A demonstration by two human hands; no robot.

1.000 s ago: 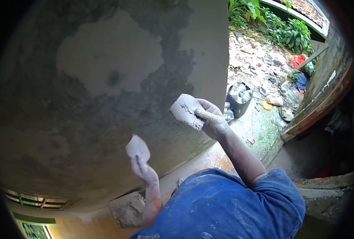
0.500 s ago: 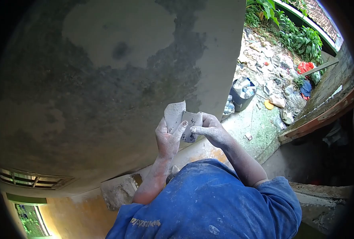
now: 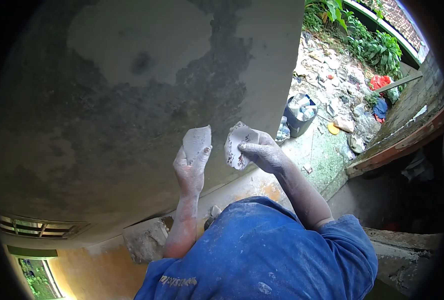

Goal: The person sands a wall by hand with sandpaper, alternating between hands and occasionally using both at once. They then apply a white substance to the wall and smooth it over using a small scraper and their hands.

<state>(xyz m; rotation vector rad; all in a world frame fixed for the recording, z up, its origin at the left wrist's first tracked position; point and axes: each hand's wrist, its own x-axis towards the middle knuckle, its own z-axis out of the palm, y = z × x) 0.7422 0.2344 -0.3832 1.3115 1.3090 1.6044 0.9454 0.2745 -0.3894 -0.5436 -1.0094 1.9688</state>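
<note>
My left hand (image 3: 190,167), coated in white dust, grips a pale grey, dust-covered piece of sandpaper (image 3: 197,140), the thumb pressed on its right edge. A second piece of sandpaper (image 3: 236,142), whitish with dark worn spots and ragged edges, is pinched between the thumb and fingers of my right hand (image 3: 267,154). Both pieces are held up in front of my chest, with a gap between them. Behind them stands a wall (image 3: 147,115) with dark blotches and smooth pale patches.
A dark bucket (image 3: 301,125) full of pale containers stands on the ground past the wall's edge. Litter (image 3: 327,75) covers the ground beyond it. A rough block (image 3: 144,242) lies lower left, near a slatted vent (image 3: 37,227). A low wall (image 3: 397,135) runs along the right.
The two sandpaper pieces, overlapping before, are now apart. My left hand has moved left, and my right hand has tilted its piece and raised it slightly.
</note>
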